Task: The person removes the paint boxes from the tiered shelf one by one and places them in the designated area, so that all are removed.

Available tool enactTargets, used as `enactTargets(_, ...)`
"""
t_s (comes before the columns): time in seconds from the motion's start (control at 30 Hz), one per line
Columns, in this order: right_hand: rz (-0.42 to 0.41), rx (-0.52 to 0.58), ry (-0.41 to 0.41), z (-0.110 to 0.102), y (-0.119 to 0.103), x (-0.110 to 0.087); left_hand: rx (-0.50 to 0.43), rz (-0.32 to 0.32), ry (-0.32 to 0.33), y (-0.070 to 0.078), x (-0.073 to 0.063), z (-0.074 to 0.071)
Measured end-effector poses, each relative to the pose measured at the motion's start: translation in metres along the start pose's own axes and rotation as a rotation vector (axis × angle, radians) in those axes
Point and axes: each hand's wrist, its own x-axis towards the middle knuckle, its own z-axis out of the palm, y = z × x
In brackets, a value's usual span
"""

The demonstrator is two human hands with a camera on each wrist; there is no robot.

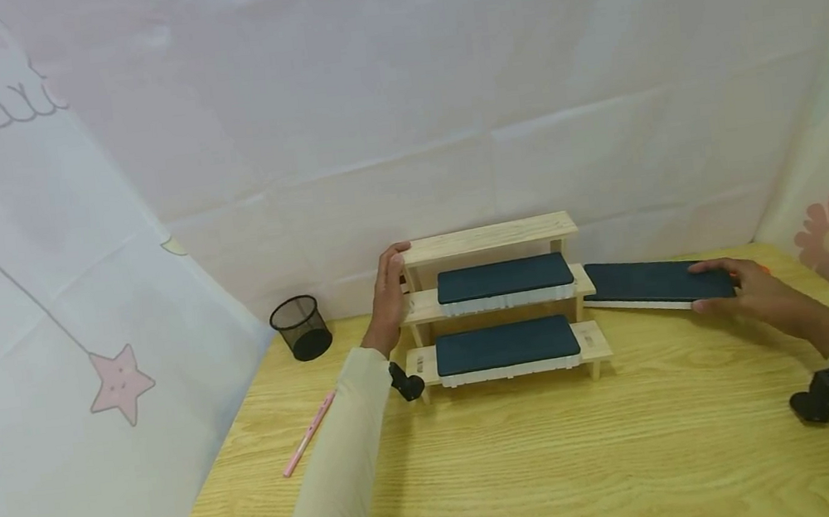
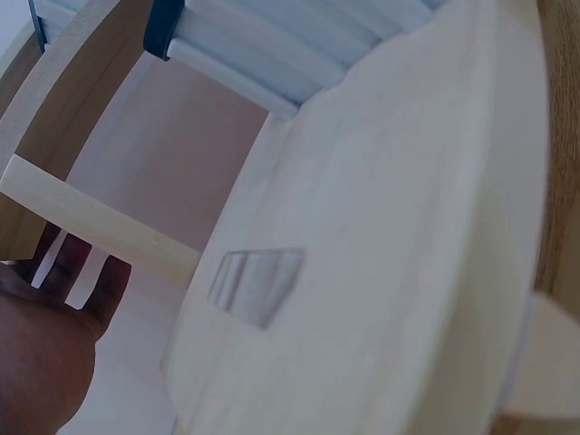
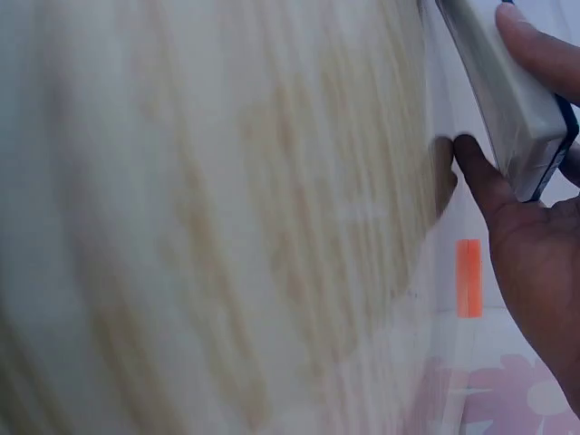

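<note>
Head view: the long box (image 1: 649, 282), dark on top and pale below, lay to the right of the rack (image 1: 487, 237), with its near end partly behind it. Judged stiff and fairly light; the smooth top might slip, so the long edges seemed the best hold. The right hand (image 1: 759, 296) gripped its far end, thumb on the near edge, fingers across the top. The left hand (image 1: 388, 294) held the rack's left end at the top board. Two similar boxes, upper (image 1: 504, 277) and lower (image 1: 507, 344), sat on the rack's lower boards.

Left wrist: fingers reached behind the rack's end, parted slightly; thumb not clear.

Right wrist: digits bracketed the box's end; whether it touched the bench (image 3: 299, 227), could not tell.
</note>
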Motion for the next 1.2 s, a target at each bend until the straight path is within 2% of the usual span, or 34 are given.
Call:
enactTargets(0.3,-0.006,-0.045,-0.038,0.001,0.007,0.003,0.015,0.009,0.017,-0.001,0.003,0.001)
enactTargets(0.47,0.021,-0.085,-0.041,0.004,0.009,0.007,0.014,0.01,0.014,-0.002,0.002,0.001)
enactTargets(0.73,0.012,-0.126,-0.028,0.003,0.01,0.007,0.003,0.028,-0.003,-0.003,0.003,0.001)
enactTargets(0.93,0.001,-0.119,-0.027,0.008,0.01,0.009,0.016,-0.005,-0.042,0.002,0.002,-0.005)
enactTargets(1.1,0.0,-0.139,-0.024,0.012,0.009,0.006,-0.045,-0.045,-0.098,0.002,-0.005,-0.013)
enactTargets(1.2,0.002,-0.147,-0.02,0.011,0.008,0.005,-0.065,-0.064,-0.076,-0.005,-0.014,-0.016)
